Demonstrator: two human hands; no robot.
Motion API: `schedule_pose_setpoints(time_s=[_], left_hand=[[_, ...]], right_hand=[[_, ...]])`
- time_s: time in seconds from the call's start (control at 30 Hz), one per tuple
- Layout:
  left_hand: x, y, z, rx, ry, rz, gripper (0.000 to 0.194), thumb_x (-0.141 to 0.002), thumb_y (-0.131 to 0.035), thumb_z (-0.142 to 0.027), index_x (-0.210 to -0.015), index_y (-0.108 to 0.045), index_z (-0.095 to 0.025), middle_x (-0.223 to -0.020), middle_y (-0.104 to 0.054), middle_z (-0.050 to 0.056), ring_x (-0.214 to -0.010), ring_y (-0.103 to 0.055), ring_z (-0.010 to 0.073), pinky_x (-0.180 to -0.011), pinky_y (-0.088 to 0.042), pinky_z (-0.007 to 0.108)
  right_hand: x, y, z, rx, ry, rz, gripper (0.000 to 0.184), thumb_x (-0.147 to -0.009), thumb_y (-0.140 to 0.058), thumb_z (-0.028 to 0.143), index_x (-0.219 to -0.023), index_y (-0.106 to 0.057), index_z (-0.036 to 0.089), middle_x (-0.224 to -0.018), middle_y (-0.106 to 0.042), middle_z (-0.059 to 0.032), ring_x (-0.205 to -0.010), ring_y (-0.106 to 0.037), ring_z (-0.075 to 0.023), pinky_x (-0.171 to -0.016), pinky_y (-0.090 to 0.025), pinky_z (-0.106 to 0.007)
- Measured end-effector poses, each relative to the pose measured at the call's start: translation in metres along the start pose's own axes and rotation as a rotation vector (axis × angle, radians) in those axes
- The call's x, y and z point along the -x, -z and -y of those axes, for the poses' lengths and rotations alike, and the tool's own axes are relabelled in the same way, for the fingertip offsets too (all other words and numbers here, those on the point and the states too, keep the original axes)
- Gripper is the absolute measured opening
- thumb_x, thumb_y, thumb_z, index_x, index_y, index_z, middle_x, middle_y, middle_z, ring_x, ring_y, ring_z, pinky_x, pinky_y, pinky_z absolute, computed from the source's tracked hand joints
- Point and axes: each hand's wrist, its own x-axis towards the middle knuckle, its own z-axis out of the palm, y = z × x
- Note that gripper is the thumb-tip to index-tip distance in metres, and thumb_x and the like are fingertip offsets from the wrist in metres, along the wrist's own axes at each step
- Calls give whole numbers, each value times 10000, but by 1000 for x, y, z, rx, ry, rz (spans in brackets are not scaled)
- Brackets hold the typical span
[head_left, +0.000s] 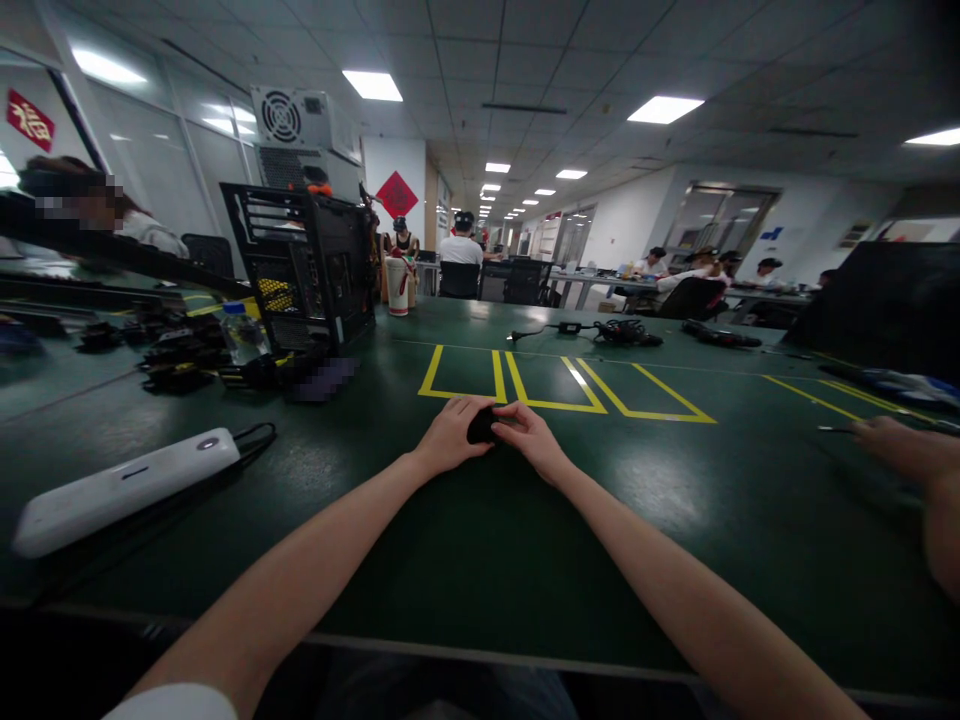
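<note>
A small black object [481, 426] is between my hands, just above or on the green tabletop [495, 560]; its kind cannot be made out. My left hand [453, 436] is closed round its left side, thumb in front and fingers over the top. From the right, my right hand [529, 436] pinches its edge with thumb and fingertips. Part of the object is hidden by the fingers. Right behind my hands lie rectangles of yellow tape [559, 406] on the table.
On the left are a white power-bank-like device [135, 485] with a cable, a water bottle [244, 335] and an open computer case [307, 265]. Black cables [626, 332] and a white cup [397, 287] stand farther back. Another person's hand [911, 450] reaches in at right.
</note>
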Motion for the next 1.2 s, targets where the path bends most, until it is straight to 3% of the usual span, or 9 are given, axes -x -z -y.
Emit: schedule_pose_setpoints(time_s=[0.17, 0.27, 0.47, 0.73, 0.97, 1.2], left_hand=[[0, 2, -1, 1, -10, -1, 552, -623, -628, -210, -1123, -394, -202, -1104, -484, 50, -1032, -435, 202, -911, -328, 377], [0, 3, -2, 8, -3, 8, 552, -623, -626, -201, -1124, -395, -207, -1095, -488, 47, -1032, -433, 205, -905, -332, 377], [0, 2, -2, 14, 16, 9, 564, -620, -631, -200, -1130, -393, -217, -1093, -487, 44, -1032, -429, 210, -897, -337, 379], [0, 2, -3, 19, 37, 8, 556, -612, -637, -193, -1117, -406, -223, -1078, -492, 44, -1018, -438, 219, -879, -351, 395], [-1, 0, -1, 3, 35, 16, 557, -612, -643, -217, -1115, -404, -214, -1081, -486, 43, -1022, -434, 218, -895, -346, 388], [-1, 1, -2, 21, 33, 9, 545, -607, -640, -197, -1102, -412, -211, -1073, -490, 44, -1018, -437, 214, -895, -346, 381]], right_hand=[[-1, 1, 0, 26, -17, 20, 319, -628, -619, 240, -926, -513, 201, -976, -545, -25, -878, -552, -141, -840, -412, -334], [0, 0, 0, -33, -15, 51, 339, -584, -653, 208, -888, -502, 203, -994, -539, -14, -904, -552, -145, -848, -413, -332], [0, 0, -1, -22, -14, 3, 253, -616, -632, 248, -825, -500, 195, -913, -551, 1, -825, -568, -128, -824, -428, -333], [0, 2, 1, -37, -47, 55, 352, -594, -648, 223, -915, -505, 204, -1026, -545, -31, -972, -527, -171, -861, -408, -355], [1, 2, 0, -2, -28, 19, 245, -637, -616, 262, -847, -503, 204, -958, -556, -10, -838, -564, -137, -826, -421, -349], [1, 2, 3, -25, -30, 70, 343, -615, -633, 242, -932, -507, 208, -1023, -543, -29, -919, -544, -161, -853, -403, -353]])
